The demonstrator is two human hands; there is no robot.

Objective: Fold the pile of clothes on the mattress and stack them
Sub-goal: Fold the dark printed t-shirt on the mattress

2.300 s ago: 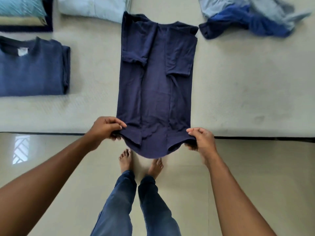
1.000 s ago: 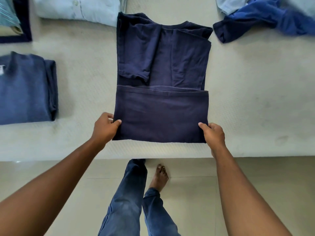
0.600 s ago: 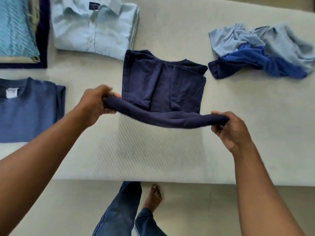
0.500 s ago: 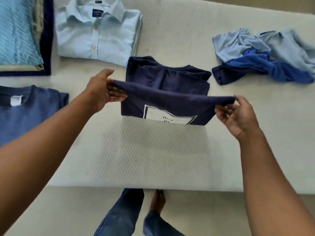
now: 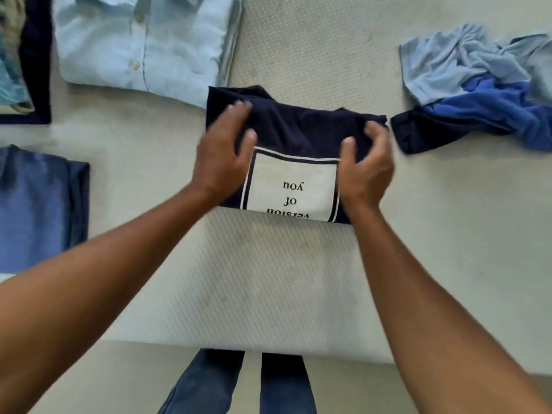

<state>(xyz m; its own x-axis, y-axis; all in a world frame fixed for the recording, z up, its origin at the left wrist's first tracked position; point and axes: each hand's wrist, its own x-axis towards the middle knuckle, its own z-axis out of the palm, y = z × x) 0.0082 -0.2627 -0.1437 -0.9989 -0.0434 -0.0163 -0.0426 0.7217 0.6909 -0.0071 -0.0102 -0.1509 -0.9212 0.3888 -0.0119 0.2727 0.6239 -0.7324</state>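
Folded blue tee [image 5: 38, 204] far left, light blue shirt [image 5: 140, 40] behind it. Left hand [image 5: 221, 156] lies spread flat on the folded navy tee [image 5: 298, 127] mid-mattress [image 5: 268, 279]; right hand [image 5: 364, 171] curls round its right edge. Crumpled pile [image 5: 478, 94] sits just beside, on the right.

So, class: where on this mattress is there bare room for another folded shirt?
Free: the wide mattress strip between the navy T-shirt and the near edge, and right of it, nearer than the unfolded pile. Crowded: far left, around the light blue shirt.

Navy T-shirt [image 5: 298, 127], folded print-up, seemingly flat on mattress [image 5: 268, 279]
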